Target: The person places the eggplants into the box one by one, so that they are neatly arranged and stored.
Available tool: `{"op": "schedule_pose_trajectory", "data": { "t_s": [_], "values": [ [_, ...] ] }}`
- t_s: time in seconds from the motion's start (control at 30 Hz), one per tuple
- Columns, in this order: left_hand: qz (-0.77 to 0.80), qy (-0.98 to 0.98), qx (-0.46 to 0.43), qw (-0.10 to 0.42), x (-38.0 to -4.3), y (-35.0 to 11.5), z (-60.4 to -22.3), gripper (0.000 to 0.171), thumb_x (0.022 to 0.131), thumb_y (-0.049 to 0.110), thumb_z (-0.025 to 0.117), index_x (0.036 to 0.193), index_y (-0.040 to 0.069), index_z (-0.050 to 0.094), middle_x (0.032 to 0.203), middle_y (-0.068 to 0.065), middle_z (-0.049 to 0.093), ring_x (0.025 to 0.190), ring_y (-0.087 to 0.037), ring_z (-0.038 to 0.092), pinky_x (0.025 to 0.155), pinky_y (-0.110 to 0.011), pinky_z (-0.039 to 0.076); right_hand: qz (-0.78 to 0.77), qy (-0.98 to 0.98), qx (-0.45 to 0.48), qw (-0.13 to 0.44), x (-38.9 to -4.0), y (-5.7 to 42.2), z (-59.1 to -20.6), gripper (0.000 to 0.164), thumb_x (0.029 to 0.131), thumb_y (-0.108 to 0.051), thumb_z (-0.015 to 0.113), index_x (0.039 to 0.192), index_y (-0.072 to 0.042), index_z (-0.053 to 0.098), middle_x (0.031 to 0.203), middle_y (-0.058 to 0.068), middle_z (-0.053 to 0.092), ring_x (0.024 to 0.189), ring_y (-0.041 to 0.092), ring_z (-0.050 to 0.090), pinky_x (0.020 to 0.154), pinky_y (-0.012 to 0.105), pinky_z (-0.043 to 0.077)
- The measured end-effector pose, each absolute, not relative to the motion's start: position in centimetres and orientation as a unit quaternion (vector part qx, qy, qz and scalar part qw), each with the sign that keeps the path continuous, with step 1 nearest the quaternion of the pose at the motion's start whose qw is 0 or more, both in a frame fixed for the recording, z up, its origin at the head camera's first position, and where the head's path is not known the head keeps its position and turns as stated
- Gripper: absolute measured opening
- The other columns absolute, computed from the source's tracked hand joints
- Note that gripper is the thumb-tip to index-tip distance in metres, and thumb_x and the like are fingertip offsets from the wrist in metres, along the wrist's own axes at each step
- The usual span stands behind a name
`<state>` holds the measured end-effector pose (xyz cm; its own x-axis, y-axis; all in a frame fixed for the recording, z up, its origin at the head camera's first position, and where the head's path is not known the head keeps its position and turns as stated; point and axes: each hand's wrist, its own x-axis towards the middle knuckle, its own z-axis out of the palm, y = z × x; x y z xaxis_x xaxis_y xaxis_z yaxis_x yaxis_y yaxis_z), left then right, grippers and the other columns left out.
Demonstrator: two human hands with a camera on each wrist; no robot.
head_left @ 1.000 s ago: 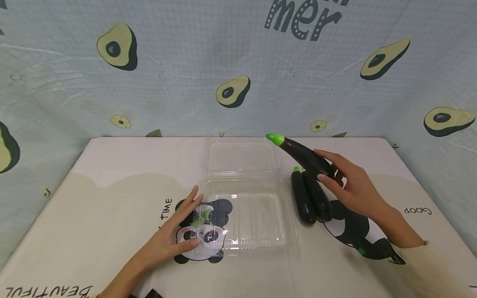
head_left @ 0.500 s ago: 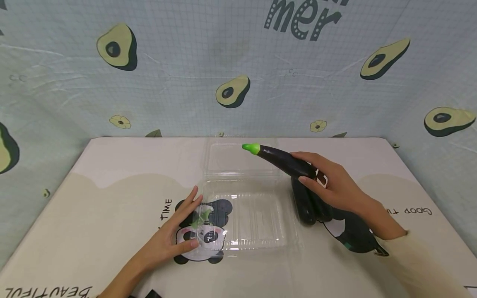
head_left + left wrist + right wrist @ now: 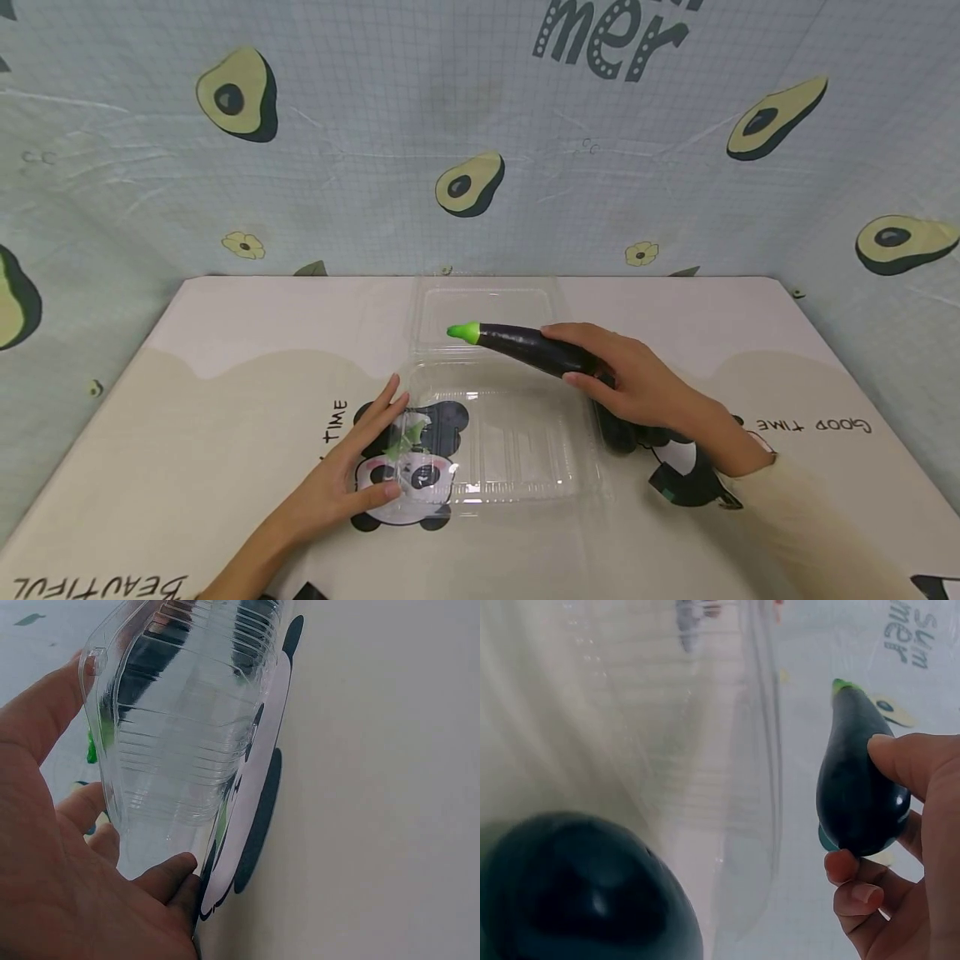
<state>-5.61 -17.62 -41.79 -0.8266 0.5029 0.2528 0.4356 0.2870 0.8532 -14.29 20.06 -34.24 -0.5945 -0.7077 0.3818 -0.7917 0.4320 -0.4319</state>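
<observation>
The right hand (image 3: 630, 379) grips a glossy black, green-stemmed eggplant (image 3: 528, 346) above a clear plastic container (image 3: 517, 442); the left hand (image 3: 341, 479), fingers spread, touches its left rim. Partly hidden similar eggplants (image 3: 618, 436) lie just right.

Your head view looks forward and down across the desk (image 3: 225, 417); your wrist views look closely past your fingers (image 3: 45, 705) from opposite sides, all three sharing the clear container (image 3: 517, 442).
</observation>
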Motion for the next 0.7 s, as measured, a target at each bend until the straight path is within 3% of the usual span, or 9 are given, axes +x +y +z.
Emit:
{"op": "schedule_pose_trajectory", "data": {
  "t_s": [0.17,0.47,0.7],
  "values": [
    [0.521,0.801,0.292,0.032,-5.6,-17.6,-41.8,0.085,0.078,0.012,0.07,0.151,0.011,0.027,0.161,-0.004,0.004,0.146,-0.021,0.006,0.1,-0.072,0.014,0.276,-0.84,0.462,0.073,-14.3,19.4,-34.7,0.053,0.09,-0.014,0.066,0.14,-0.016,0.047,0.135,0.001,0.053,0.11,0.012,0.054,0.082,0.036,0.048],
    [0.522,0.801,0.292,0.032,-5.6,-17.7,-41.8,0.085,0.078,0.012,0.07,0.151,0.01,0.027,0.161,-0.003,0.004,0.146,-0.021,0.006,0.1,-0.071,0.014,0.26,-0.834,0.482,0.071,-14.4,18.6,-35.3,0.05,0.091,-0.019,0.065,0.138,-0.015,0.048,0.135,0.0,0.054,0.116,0.014,0.054,0.082,0.033,0.049],
    [0.523,0.8,0.292,0.031,-5.6,-17.6,-41.8,0.085,0.078,0.012,0.07,0.151,0.01,0.027,0.161,-0.003,0.004,0.145,-0.02,0.007,0.099,-0.073,0.014,0.245,-0.827,0.501,0.07,-14.3,18.0,-35.6,0.049,0.091,-0.022,0.066,0.137,-0.013,0.051,0.136,0.001,0.053,0.124,0.017,0.05,0.094,0.036,0.046]
  ]
}}
